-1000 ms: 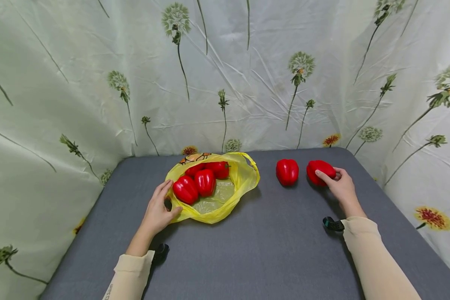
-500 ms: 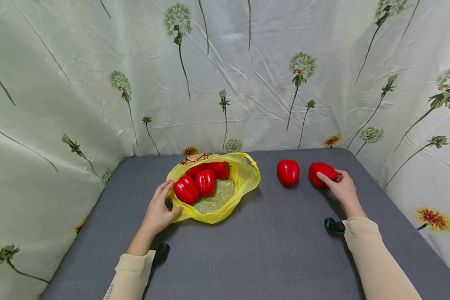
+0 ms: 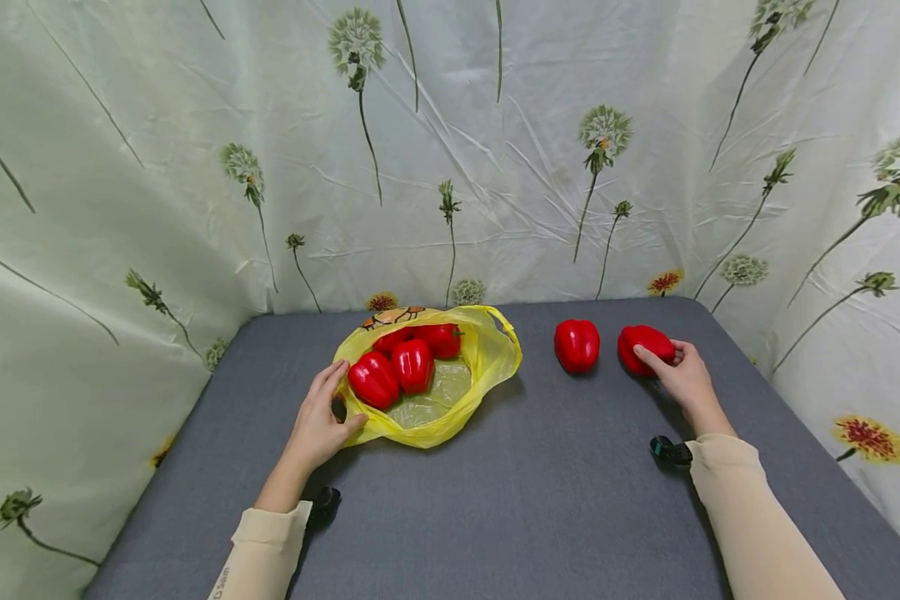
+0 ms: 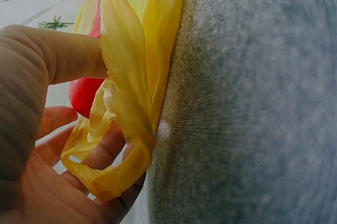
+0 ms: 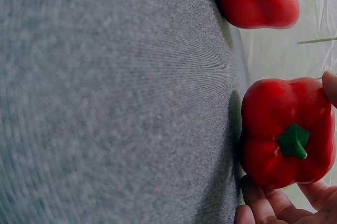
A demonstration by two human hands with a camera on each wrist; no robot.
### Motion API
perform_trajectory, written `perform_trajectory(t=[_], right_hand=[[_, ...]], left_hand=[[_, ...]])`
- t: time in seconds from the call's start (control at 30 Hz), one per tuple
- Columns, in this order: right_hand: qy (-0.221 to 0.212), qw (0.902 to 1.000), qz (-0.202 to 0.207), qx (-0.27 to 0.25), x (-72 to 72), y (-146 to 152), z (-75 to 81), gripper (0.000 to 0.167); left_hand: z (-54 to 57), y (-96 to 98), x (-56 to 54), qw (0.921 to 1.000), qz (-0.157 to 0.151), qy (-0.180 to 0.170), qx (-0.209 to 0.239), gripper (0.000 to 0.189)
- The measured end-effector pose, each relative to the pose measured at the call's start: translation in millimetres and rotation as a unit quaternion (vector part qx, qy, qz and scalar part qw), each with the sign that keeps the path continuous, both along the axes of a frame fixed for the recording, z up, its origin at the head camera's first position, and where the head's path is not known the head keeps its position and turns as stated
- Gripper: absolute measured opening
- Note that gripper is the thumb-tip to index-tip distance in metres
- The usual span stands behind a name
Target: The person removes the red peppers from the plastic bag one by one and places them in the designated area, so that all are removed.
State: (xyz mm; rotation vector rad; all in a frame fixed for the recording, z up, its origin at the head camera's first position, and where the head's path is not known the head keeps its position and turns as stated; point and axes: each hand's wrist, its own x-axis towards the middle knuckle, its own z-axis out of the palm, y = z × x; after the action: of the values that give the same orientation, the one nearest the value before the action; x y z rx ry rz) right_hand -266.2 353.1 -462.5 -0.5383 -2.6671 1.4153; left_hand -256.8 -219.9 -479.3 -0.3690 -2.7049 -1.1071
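Observation:
A yellow plastic bag (image 3: 438, 429) lies on its side on the table, its mouth wide and facing the person. Inside it sit several red bell peppers (image 3: 412, 365), grouped toward the left and back. My left hand (image 3: 321, 417) holds the bag's left rim, thumb and fingers spread along it; the left wrist view shows a handle loop (image 4: 108, 182) across its fingers. At the right, my right hand (image 3: 686, 375) grips a red bell pepper (image 5: 263, 113) with the thumb on one side and fingers under the other. Its green stem (image 5: 295, 141) faces the right wrist camera.
Another red bell pepper (image 3: 577, 346) stands on the grey cloth-covered table (image 3: 510, 500), between the bag and the right hand. Behind the table hangs a pale curtain (image 3: 525, 150) printed with flowers. A black wrist camera (image 3: 671, 451) sticks out from the right sleeve.
The right hand and its bell pepper have shifted very slightly to the right and nearer. The left hand, bag and other peppers look the same.

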Motion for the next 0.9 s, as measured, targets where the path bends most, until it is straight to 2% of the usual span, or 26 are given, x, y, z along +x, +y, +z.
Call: perform_trajectory(t=[0.43,0.63,0.9], right_hand=[[-0.005,0.9999,0.006,-0.013,1.6,-3.1,4.6,0.099],[0.008,0.9999,0.007,-0.011,1.8,-3.8,8.0,0.097],[0.038,0.9991,-0.007,-0.018,0.8,-9.2,19.9,0.092]], left_hand=[[0.0,0.2,-0.1,1.0000,0.003,-0.001,-0.002,0.094],[0.4,0.4,-0.2,1.0000,0.003,-0.006,0.000,0.094],[0.4,0.4,-0.4,1.0000,0.004,-0.008,0.000,0.094]])
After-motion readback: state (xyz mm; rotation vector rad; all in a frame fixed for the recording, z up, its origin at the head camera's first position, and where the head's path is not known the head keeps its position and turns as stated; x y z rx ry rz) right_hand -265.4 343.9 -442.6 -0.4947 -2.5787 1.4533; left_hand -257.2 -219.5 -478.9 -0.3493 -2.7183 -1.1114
